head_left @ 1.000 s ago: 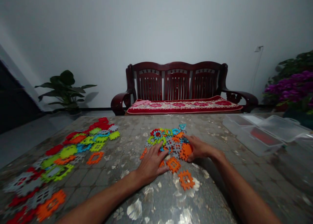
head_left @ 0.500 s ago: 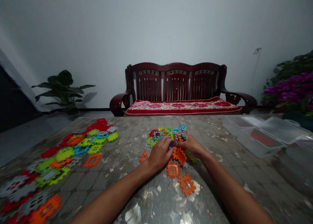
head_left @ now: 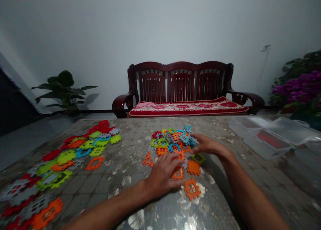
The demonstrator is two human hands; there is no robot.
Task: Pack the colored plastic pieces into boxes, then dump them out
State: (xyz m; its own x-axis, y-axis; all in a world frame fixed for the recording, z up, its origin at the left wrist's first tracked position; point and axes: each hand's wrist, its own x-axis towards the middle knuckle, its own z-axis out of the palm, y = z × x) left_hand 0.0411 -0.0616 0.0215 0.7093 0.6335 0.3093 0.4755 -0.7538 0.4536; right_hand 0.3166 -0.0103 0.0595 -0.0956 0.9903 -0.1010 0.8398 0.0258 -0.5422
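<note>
My left hand (head_left: 165,173) is over the near side of the middle pile, fingers apart, partly covering an orange window piece (head_left: 178,173). To the right of the pile, my right hand (head_left: 209,145) is open, its thumb and fingers apart, with nothing visible between them. Several toothed plastic building pieces in orange, blue, green, red and grey make up the pile, among them a blue piece (head_left: 185,138) near my right fingertips. A solid orange square (head_left: 194,167), a green ring-shaped piece (head_left: 198,158) and another orange window piece (head_left: 192,189) lie at the near right.
On the left of the patterned table (head_left: 140,149) spreads another group of toothed pieces, including a green one (head_left: 66,157). Clear plastic boxes (head_left: 260,146) stand at the right, one with something red inside. Beyond the table is a dark wooden bench (head_left: 180,68).
My left hand has come nearer and lower over the orange pieces. The right hand has moved right, off the pile, and opened. The solid orange square now lies flat on the table.
</note>
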